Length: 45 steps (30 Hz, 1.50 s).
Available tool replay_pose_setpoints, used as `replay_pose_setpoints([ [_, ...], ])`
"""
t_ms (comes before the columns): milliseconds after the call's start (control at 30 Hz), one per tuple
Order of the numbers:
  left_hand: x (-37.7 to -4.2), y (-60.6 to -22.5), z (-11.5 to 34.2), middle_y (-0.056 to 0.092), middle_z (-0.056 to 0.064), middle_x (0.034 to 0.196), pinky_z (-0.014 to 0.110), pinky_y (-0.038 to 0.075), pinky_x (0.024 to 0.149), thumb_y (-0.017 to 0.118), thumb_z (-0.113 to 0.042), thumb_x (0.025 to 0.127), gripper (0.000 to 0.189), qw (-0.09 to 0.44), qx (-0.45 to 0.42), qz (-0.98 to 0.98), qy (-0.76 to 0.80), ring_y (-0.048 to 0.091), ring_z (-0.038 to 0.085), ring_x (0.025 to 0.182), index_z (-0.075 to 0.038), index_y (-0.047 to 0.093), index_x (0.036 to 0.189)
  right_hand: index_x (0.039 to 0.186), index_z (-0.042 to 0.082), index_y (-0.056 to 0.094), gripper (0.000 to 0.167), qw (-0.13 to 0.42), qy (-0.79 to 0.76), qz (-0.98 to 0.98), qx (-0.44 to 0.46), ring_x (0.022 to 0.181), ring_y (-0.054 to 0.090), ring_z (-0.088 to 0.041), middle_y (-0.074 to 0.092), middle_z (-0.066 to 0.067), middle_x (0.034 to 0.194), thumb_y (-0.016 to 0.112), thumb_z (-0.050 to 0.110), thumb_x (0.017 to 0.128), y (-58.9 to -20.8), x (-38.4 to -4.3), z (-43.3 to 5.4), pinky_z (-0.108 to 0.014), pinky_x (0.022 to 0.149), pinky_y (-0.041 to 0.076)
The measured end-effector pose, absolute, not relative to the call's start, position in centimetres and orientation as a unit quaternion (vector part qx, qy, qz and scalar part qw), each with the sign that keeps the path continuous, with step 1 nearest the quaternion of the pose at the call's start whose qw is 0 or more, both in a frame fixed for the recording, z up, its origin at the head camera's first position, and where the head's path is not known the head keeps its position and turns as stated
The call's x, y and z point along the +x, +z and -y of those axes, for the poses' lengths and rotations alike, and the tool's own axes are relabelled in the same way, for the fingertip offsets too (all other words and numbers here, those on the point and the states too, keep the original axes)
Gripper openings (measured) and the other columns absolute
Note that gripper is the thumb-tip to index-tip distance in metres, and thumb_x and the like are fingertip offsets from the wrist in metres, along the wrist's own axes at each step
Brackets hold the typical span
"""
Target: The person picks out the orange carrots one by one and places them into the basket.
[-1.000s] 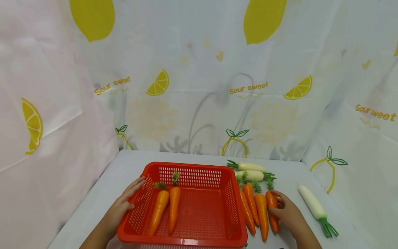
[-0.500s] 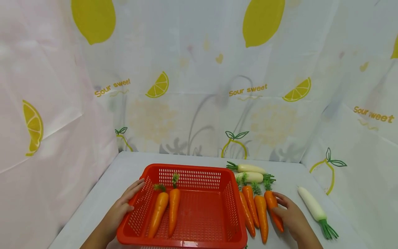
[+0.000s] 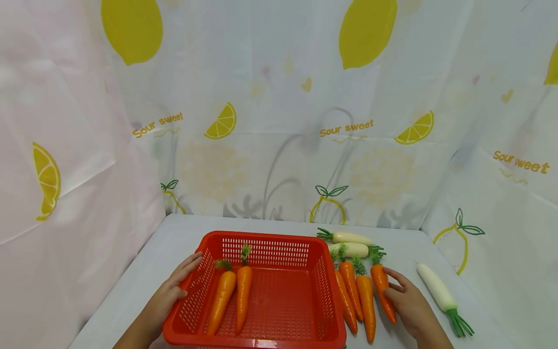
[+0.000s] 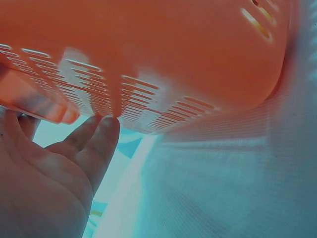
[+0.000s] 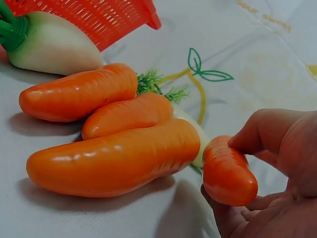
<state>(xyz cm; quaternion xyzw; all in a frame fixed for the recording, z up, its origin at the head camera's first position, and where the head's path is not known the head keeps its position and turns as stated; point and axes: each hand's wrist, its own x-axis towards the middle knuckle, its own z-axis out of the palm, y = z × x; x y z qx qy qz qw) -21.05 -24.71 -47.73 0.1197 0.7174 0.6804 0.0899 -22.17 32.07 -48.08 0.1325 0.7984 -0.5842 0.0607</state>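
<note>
The left hand (image 3: 167, 293) holds the left rim of a red plastic basket (image 3: 261, 342); in the left wrist view its fingers (image 4: 101, 141) touch the slotted outer wall under the lip. Two orange carrots, one fatter (image 3: 223, 298) and one slimmer (image 3: 244, 295), lie inside with leafy tops toward the back. To the right of the basket, the right hand (image 3: 410, 300) pinches a carrot (image 3: 382, 291) between thumb and fingers; the right wrist view shows this carrot (image 5: 230, 176) with its tip toward the camera. Several other carrots (image 3: 367, 305) lie side by side between it and the basket.
Two white radishes (image 3: 352, 238) lie at the back right, and another radish (image 3: 437, 287) lies at the far right. One more radish (image 5: 54, 42) shows beside the basket in the right wrist view. A lemon-print curtain (image 3: 270, 160) surrounds the white table (image 3: 187, 224).
The carrot in the right hand has turned, its tip swinging right, away from the neighbouring carrots. The left hand and basket keep their place; the head view has tilted slightly.
</note>
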Motion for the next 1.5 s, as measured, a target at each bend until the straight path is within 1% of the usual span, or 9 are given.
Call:
replay_pose_setpoints([
  [300,-20.9,-47.7,24.7,0.005,-0.002,0.175,0.038,0.057,0.096,0.032,0.007,0.091,0.079,0.093,0.122,-0.713,0.684,0.040,-0.009,0.134,-0.016,0.030,0.166,0.165,0.009,0.027,0.067,0.057,-0.618,-0.773,0.132,0.117,0.058,-0.023,0.035,-0.036,0.158,0.054,0.012,0.104,-47.5,-21.9,-31.6,-0.031,0.086,0.056],
  [467,-21.0,-47.7,24.7,0.005,0.000,0.175,0.033,0.056,0.097,0.032,0.007,0.090,0.079,0.088,0.131,-0.719,0.677,0.037,-0.011,0.135,-0.014,0.029,0.166,0.166,0.011,0.026,0.067,0.058,-0.642,-0.755,0.120,0.118,0.058,-0.021,0.035,-0.034,0.160,0.053,0.010,0.104,-47.4,-21.7,-31.3,-0.029,0.086,0.056],
  [633,-21.0,-47.8,24.7,0.005,0.000,0.175,0.029,0.054,0.097,0.033,0.007,0.089,0.079,0.085,0.133,-0.721,0.675,0.033,-0.013,0.136,-0.014,0.030,0.166,0.166,0.012,0.027,0.065,0.058,-0.652,-0.749,0.108,0.120,0.058,-0.018,0.039,-0.027,0.159,0.053,0.010,0.105,-47.3,-21.6,-30.9,-0.028,0.089,0.055],
  [833,-21.1,-47.7,24.5,0.005,-0.003,0.176,0.033,0.055,0.098,0.034,0.005,0.091,0.078,0.098,0.118,-0.719,0.678,0.036,-0.013,0.134,-0.016,0.031,0.166,0.165,0.014,0.027,0.064,0.052,-0.667,-0.734,0.117,0.118,0.058,-0.016,0.036,-0.026,0.160,0.052,0.012,0.106,-47.2,-21.4,-30.4,-0.027,0.089,0.055],
  [933,-21.1,-47.6,24.5,0.007,-0.003,0.176,0.032,0.055,0.097,0.035,0.005,0.090,0.078,0.091,0.109,-0.725,0.673,0.032,-0.004,0.141,-0.017,0.033,0.165,0.165,0.015,0.027,0.064,0.047,-0.673,-0.729,0.115,0.114,0.060,-0.015,0.040,-0.023,0.157,0.053,0.013,0.106,-47.0,-21.3,-30.1,-0.029,0.087,0.055],
  [1033,-21.1,-47.6,24.5,0.008,-0.004,0.175,0.033,0.056,0.096,0.035,0.005,0.089,0.079,0.090,0.100,-0.727,0.673,0.021,0.017,0.152,-0.017,0.034,0.165,0.165,0.016,0.028,0.064,0.042,-0.682,-0.721,0.112,0.109,0.061,-0.015,0.047,-0.019,0.150,0.055,0.014,0.106,-46.7,-21.2,-29.7,-0.030,0.083,0.055],
  [1133,-21.1,-47.5,24.5,0.007,-0.003,0.175,0.034,0.057,0.095,0.036,0.006,0.088,0.080,0.091,0.099,-0.723,0.678,0.010,0.035,0.156,-0.017,0.033,0.165,0.165,0.015,0.028,0.065,0.044,-0.684,-0.720,0.112,0.110,0.061,-0.015,0.047,-0.020,0.150,0.056,0.015,0.106,-46.5,-21.2,-29.3,-0.028,0.085,0.055],
  [1267,-21.1,-47.5,24.5,0.007,-0.003,0.175,0.034,0.057,0.095,0.035,0.007,0.088,0.080,0.089,0.098,-0.723,0.678,0.009,0.037,0.156,-0.016,0.034,0.165,0.165,0.016,0.028,0.064,0.046,-0.683,-0.722,0.104,0.117,0.061,-0.018,0.040,-0.024,0.156,0.055,0.013,0.107,-46.2,-21.2,-28.7,-0.027,0.091,0.055],
  [1500,-21.0,-47.5,24.4,0.008,-0.002,0.175,0.033,0.056,0.096,0.035,0.006,0.088,0.080,0.085,0.099,-0.730,0.671,0.011,0.035,0.155,-0.016,0.034,0.164,0.165,0.017,0.028,0.065,0.048,-0.684,-0.723,0.084,0.119,0.059,-0.022,0.038,-0.025,0.155,0.056,0.012,0.106,-45.5,-21.1,-27.8,-0.027,0.093,0.054],
])
